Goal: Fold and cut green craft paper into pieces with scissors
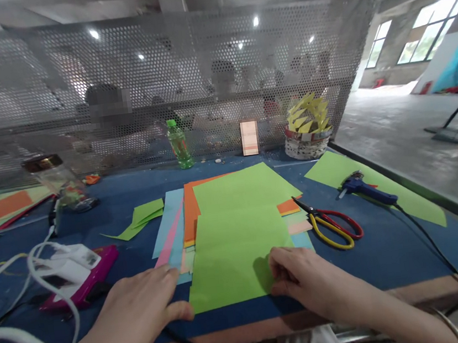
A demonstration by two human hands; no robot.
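A green paper sheet lies flat near the table's front edge, over another green sheet and a stack of orange, blue and pink papers. My left hand is beside its lower left corner, palm down, the thumb apart from the fingers and touching or very near the corner. My right hand rests on the sheet's lower right side with its fingers curled in; whether they grip the paper edge is hidden. Scissors with red and yellow handles lie right of the stack, blades resting near the papers.
A blue glue gun lies on a green sheet at the right, its cable running over the front edge. At the left are a magenta power strip with white cables and a jar. A green bottle and a basket stand behind.
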